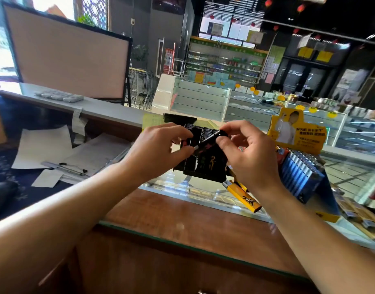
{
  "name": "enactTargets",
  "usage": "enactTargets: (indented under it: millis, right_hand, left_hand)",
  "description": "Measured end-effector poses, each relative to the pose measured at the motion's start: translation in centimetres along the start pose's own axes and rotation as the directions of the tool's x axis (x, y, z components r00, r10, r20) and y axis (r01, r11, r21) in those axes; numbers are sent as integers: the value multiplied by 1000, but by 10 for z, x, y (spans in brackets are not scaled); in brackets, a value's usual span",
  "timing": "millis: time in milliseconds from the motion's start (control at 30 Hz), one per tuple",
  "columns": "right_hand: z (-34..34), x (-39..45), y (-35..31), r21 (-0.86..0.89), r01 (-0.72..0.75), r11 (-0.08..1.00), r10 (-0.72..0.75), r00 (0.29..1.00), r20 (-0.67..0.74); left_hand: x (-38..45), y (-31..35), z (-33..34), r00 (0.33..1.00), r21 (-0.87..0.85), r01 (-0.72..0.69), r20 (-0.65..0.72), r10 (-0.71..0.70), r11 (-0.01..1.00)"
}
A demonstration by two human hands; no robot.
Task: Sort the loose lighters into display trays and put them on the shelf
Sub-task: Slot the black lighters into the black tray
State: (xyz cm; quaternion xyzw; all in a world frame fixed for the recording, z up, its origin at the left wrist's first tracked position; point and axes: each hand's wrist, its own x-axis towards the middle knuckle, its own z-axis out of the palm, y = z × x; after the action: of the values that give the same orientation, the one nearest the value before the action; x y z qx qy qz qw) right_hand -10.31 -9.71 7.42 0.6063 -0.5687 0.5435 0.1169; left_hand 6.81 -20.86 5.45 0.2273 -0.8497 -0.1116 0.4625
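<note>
Head view: black lighter (210,141) pinched between both hands.

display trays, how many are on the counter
2. A black tray sits behind the hands, full of black lighters. A blue tray with a yellow header card stands to its right, holding blue lighters. Others may be hidden behind the hands.
</note>
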Motion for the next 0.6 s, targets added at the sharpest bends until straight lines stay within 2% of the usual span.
enactTargets:
  millis: [100, 267, 400, 600]
  right_hand:
    - [4, 11, -2, -37, 12, 999, -14, 998, -57]
    - [22, 24, -8, -160, 69, 985, -83, 993, -80]
    - [45, 23, 0, -292, 116, 949, -128, 992, -20]
    - [66, 16, 11, -562, 196, 803, -191, 979, 69]
  left_hand:
    - [0, -15, -10, 1000, 186, -6, 14, 4, 983]
    - [-1, -26, -13, 995, 344, -62, 95, 31, 937]
    - [-3, -29, -10, 995, 349, -53, 103, 17, 935]
    - [-6, -32, -12, 996, 294, -18, 94, -11, 956]
